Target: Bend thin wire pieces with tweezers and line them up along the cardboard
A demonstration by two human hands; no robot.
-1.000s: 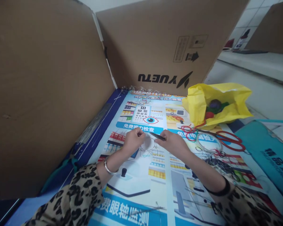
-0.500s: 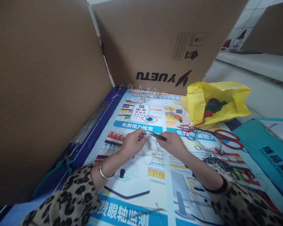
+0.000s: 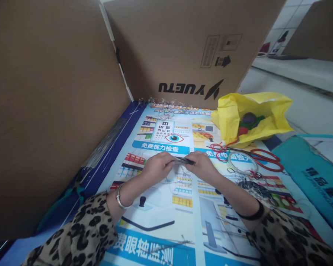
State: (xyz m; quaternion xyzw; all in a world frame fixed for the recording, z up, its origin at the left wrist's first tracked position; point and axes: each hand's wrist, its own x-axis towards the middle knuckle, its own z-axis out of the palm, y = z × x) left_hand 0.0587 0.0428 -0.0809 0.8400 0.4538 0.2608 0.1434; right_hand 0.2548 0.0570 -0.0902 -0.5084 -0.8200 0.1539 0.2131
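Note:
My left hand and my right hand meet over the printed poster on the table. My right hand grips a thin dark tool, like tweezers or small pliers, whose tip points left to the pinched fingers of my left hand. A bent piece of thin wire hangs between and below the two hands. My left hand's fingers are closed on the wire's end. A silver bangle sits on my left wrist, a dark band on my right.
Cardboard walls stand at the left and back. A yellow plastic bag with coloured items lies at the right, with red scissors, a clear tape roll and a tangle of wires. Straight wires lie at the left. A teal bag lies at the far right.
My hands have drawn closer together, so the tool's tip now reaches my left fingers. The camera has tipped slightly, shifting the scene upward.

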